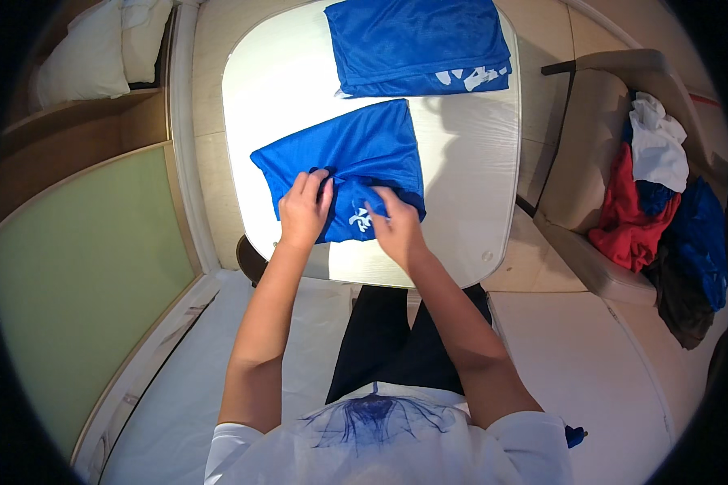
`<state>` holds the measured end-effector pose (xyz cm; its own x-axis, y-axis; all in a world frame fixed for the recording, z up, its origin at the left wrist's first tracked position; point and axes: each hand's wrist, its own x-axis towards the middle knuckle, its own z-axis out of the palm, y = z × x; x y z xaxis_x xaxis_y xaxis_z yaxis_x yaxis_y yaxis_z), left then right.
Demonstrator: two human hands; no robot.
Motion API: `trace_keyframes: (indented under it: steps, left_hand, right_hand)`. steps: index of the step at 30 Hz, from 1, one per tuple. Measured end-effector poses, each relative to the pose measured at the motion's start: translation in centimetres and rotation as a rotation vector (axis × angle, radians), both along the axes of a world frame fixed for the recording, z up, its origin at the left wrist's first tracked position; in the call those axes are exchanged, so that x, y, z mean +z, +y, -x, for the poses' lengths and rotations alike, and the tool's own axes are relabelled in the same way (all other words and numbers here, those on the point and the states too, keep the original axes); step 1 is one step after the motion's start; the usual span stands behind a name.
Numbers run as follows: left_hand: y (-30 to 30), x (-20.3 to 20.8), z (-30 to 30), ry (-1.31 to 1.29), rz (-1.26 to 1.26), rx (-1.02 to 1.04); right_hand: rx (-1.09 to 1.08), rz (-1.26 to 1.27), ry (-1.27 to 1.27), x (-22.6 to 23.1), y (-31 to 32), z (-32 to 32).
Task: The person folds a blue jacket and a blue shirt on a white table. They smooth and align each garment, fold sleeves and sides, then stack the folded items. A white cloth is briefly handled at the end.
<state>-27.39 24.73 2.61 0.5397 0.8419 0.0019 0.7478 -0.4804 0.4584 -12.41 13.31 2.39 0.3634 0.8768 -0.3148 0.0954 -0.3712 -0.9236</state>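
A partly folded blue garment [352, 149] of thin, slightly shiny cloth lies on the white table, a white print showing near its front edge. My left hand [302, 210] is closed on a bunched fold at the garment's middle left, fingertips curled into the cloth. At the front right part, my right hand [398, 225] pinches a raised bit of the same cloth between thumb and fingers. Both hands partly cover the gathered area, so the layers beneath are hidden. Just beyond lies a second blue garment [416, 40], folded into a flat rectangle with white print along its near edge.
The white table [477, 186] has rounded corners and stands before my legs. On the right, a beige armchair [582, 153] holds a heap of white, red, blue and dark clothes [635, 214]. At left are a wooden shelf [137, 121] with pale cushions and a green panel [89, 267].
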Motion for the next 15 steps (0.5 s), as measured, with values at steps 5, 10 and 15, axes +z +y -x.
trace_keyframes:
  steps: [5,10,15]
  left_hand:
    - [0.3,-1.0,0.4,-0.374,0.275,0.255]
    - [0.2,-0.7,1.4,-0.477,0.323,0.259]
    - [-0.3,1.1,0.9,-0.462,0.234,0.09]
  right_hand:
    - [0.395,-0.31,-0.241,0.8,2.1,1.8]
    - [0.284,-0.34,-0.254,-1.0,3.4,2.6]
    - [0.41,-0.136,-0.396,-1.1,3.4,2.7]
